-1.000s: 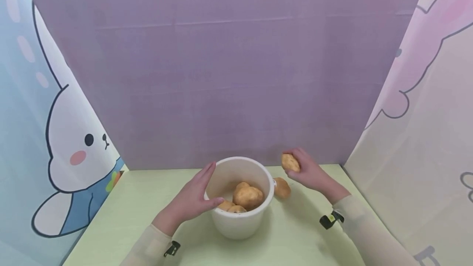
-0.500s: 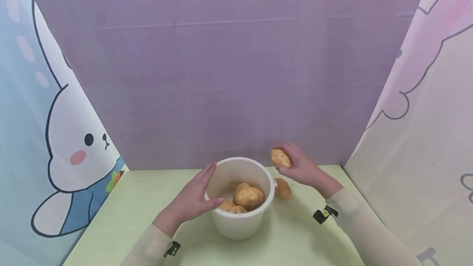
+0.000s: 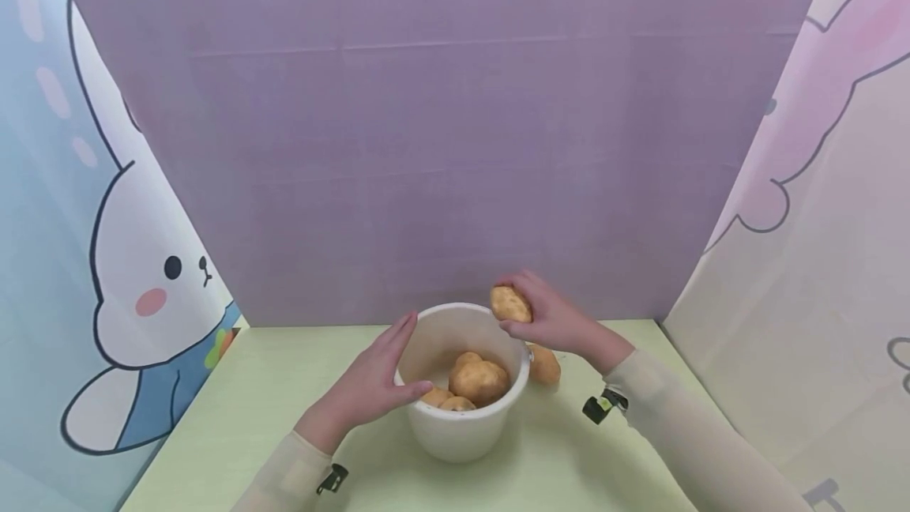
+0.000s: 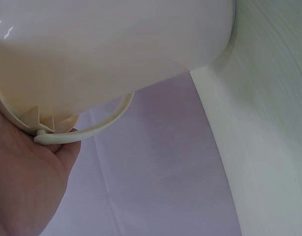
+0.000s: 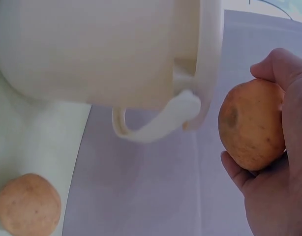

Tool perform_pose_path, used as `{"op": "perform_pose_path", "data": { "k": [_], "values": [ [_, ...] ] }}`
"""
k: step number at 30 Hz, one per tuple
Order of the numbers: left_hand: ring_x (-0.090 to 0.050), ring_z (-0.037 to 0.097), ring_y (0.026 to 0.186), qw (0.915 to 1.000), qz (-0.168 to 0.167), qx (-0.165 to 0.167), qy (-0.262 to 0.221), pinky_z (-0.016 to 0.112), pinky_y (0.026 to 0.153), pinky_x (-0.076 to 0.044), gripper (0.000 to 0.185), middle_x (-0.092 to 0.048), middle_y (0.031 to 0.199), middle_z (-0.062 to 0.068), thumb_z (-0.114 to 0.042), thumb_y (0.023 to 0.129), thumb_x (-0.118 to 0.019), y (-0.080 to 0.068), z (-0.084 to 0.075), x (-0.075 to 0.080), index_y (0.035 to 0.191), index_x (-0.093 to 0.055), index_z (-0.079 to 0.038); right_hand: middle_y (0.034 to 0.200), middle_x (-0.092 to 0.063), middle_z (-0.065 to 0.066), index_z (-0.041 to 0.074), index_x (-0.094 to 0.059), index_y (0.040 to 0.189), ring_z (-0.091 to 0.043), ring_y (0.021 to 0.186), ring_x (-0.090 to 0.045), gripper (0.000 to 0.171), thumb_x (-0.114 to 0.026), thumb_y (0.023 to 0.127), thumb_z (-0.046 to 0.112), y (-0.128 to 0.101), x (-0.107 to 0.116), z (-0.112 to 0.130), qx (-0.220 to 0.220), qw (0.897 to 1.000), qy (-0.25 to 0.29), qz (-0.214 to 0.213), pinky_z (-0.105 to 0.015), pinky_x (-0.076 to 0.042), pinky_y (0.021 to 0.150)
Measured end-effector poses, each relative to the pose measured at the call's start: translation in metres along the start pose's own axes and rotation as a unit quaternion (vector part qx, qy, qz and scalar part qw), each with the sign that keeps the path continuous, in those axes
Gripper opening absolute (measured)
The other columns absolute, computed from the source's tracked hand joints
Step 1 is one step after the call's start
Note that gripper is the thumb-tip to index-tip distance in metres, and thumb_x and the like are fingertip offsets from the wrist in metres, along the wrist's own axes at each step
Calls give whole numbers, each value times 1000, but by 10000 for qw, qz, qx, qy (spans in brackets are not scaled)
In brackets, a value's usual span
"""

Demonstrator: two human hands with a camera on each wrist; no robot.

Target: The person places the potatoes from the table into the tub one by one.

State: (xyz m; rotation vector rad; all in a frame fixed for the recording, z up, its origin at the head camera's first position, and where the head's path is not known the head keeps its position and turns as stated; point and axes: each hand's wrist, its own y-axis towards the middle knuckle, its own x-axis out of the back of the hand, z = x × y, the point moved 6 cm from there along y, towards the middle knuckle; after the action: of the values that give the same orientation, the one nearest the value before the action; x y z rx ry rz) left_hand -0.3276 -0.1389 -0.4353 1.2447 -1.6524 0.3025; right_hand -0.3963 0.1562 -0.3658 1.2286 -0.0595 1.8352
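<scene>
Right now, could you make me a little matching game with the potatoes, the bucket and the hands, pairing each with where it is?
Column one:
1. potato in the right hand
2. loose potato
3. left hand
4. pile of potatoes

Column two:
A. inside the white bucket
B. pressed against the bucket's side
C. held above the bucket's rim
D. lying on the green table beside the bucket

Pairs: 1-C, 2-D, 3-B, 4-A
</scene>
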Motion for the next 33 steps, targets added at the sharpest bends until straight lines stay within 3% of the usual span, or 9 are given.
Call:
{"op": "perform_pose_path", "data": {
  "k": [18,33],
  "values": [
    [-28,39,165,10000,-17,-67,-68,64,127,-35,114,-23,182,15,-70,97,-72,4,2,-4,176,-22,-4,136,-63,1,14,-63,147,-15,115,-63,63,-91,93,31,32,-37,35,477,9970,-148,596,-37,-61,93],
    [-28,38,165,9999,-1,-42,-147,62,128,-34,114,-23,182,15,-69,97,-72,3,-1,-1,176,-23,-3,137,-64,2,14,-61,146,-14,117,-63,70,-88,94,53,43,-71,45,186,9956,-304,864,-35,-59,96]
  ]
}}
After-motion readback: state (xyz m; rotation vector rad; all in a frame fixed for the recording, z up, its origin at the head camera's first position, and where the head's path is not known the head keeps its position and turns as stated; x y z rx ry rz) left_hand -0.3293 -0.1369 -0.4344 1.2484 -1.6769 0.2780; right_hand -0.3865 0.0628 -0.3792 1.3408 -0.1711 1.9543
